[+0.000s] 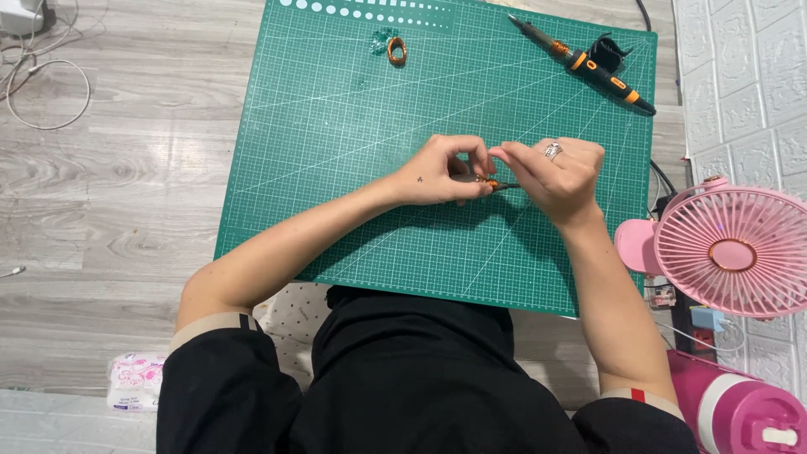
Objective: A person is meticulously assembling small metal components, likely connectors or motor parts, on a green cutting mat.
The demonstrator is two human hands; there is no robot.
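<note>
A big green cutting mat [353, 168] with white grid lines is lying on the pale wooden floor [126, 185]. Over the middle of the mat, the left hand [437, 172] and the right hand [555, 172] are meeting. Both hands are closing their fingertips on a small thin tool with an orange bit [490, 182], which is sitting just above the mat between them. The right hand is wearing a ring [552, 150]. Near the top edge of the mat, a little coil of orange wire [397, 50] is resting beside a small clear green piece [383, 38]. At the top right corner of the mat, a long black and orange tool [588, 65] is lying slanted. Just past the right edge of the mat, a round pink fan [731, 250] is standing. Below the fan, a pink and white container [740, 408] is showing. Off the bottom left corner of the mat, a soft white and pink packet [134, 380] is lying flat on the floor.
</note>
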